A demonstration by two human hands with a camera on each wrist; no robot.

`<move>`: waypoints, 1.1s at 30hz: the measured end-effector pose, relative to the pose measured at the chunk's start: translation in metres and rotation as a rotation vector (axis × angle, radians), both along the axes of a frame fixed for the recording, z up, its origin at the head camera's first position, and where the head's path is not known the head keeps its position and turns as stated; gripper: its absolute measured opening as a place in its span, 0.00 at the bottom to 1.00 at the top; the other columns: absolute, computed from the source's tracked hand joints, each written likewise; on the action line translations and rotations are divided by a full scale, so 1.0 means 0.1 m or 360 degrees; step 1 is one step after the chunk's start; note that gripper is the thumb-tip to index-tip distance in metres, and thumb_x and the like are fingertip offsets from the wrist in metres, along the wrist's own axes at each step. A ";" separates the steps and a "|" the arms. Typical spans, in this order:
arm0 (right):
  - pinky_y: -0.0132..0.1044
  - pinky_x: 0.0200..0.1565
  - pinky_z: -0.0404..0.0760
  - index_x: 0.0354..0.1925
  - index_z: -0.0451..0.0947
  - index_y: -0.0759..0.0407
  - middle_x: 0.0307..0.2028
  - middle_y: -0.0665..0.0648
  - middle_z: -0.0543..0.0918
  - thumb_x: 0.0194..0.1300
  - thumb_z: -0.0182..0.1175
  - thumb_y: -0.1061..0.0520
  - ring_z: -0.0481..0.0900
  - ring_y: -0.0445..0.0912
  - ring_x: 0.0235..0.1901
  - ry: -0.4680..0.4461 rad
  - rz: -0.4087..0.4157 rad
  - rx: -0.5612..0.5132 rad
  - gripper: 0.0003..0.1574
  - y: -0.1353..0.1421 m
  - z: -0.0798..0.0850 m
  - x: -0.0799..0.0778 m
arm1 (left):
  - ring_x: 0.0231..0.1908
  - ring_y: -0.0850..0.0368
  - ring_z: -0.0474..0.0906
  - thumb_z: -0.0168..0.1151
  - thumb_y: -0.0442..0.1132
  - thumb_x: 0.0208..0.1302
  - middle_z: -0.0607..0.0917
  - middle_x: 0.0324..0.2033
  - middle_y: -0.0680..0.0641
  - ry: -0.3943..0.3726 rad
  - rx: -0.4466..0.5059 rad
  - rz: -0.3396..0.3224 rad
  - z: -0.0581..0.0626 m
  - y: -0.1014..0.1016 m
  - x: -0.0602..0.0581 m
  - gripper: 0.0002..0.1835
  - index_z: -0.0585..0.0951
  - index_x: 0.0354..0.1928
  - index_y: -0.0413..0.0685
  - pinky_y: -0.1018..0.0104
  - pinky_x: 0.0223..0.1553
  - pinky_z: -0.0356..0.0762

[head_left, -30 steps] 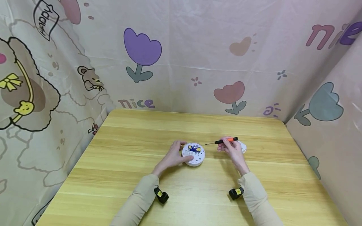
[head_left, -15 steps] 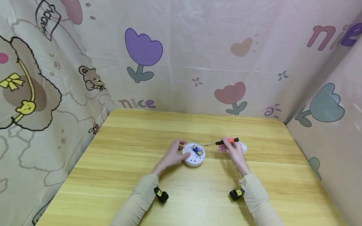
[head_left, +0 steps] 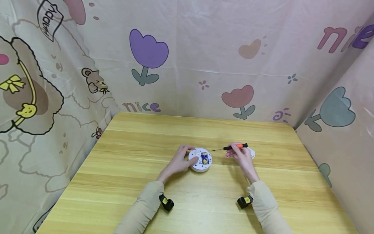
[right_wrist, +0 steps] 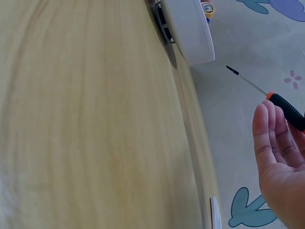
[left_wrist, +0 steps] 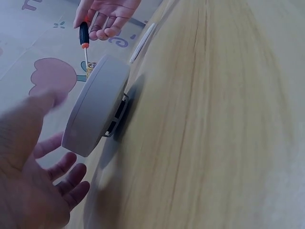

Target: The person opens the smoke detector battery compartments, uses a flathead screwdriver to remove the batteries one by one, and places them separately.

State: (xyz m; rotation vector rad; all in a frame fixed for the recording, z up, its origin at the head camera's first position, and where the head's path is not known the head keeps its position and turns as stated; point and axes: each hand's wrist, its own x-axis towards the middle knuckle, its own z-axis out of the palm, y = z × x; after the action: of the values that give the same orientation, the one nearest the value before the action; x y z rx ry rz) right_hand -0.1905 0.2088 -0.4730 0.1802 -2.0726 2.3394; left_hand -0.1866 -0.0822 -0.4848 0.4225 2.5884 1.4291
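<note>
A round white smoke alarm (head_left: 200, 166) lies on the table with its back up, showing batteries (head_left: 205, 158) in an uncovered bay. My left hand (head_left: 177, 164) holds its left side, thumb over the top face and fingers at the far rim. In the left wrist view the thumb is blurred. My right hand (head_left: 240, 157) grips a screwdriver (head_left: 232, 147) with a black and orange handle. Its thin tip points left, just right of the smoke alarm and apart from it in the right wrist view. A flat white piece (head_left: 251, 153) lies beyond the right hand, partly hidden by it.
The wood-grain table (head_left: 140, 139) meets a printed cloth backdrop (head_left: 187, 48) at the back and sides. A black wrist camera (head_left: 167, 203) sits by the left sleeve, and another wrist camera (head_left: 244, 201) by the right one.
The smoke alarm has turned clockwise under my left hand, so its battery bay has gone from the far side to the right. The right hand and screwdriver have hardly moved.
</note>
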 end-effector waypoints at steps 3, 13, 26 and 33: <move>0.30 0.40 0.88 0.53 0.70 0.77 0.31 0.50 0.86 0.79 0.51 0.53 0.85 0.39 0.30 -0.0008 -0.0010 -0.0004 0.24 0.00 0.01 0.01 | 0.63 0.43 0.69 0.75 0.54 0.56 0.68 0.65 0.40 0.0018 -0.0051 -0.0058 0.00 0.02 0.01 0.42 0.69 0.70 0.50 0.40 0.68 0.70; 0.31 0.38 0.88 0.49 0.74 0.68 0.31 0.51 0.87 0.78 0.51 0.54 0.85 0.40 0.30 0.0013 0.0014 -0.0056 0.16 0.00 0.01 0.01 | 0.64 0.41 0.68 0.84 0.51 0.42 0.67 0.66 0.39 0.0079 -0.0072 -0.0103 0.00 0.03 0.06 0.55 0.66 0.73 0.50 0.36 0.69 0.67; 0.31 0.41 0.88 0.46 0.77 0.61 0.32 0.51 0.87 0.78 0.52 0.55 0.86 0.41 0.31 0.0016 0.0061 -0.0080 0.11 0.04 0.04 0.04 | 0.69 0.41 0.65 0.82 0.49 0.46 0.66 0.69 0.39 0.0035 0.0013 -0.0135 -0.02 -0.08 0.01 0.52 0.66 0.73 0.49 0.36 0.72 0.64; 0.32 0.42 0.88 0.46 0.76 0.62 0.34 0.52 0.86 0.78 0.51 0.55 0.86 0.41 0.33 0.0058 0.0164 -0.0097 0.11 0.08 0.04 0.05 | 0.67 0.41 0.67 0.82 0.46 0.47 0.66 0.69 0.39 0.0019 0.0063 -0.0138 0.00 -0.15 -0.01 0.53 0.64 0.74 0.47 0.38 0.71 0.66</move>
State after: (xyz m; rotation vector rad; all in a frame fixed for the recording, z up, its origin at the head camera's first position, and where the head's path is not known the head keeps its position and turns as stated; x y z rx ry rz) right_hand -0.1852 0.2170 -0.4693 0.3343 -2.0196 2.4333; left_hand -0.1872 -0.0969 -0.4852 0.5433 2.5211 1.4556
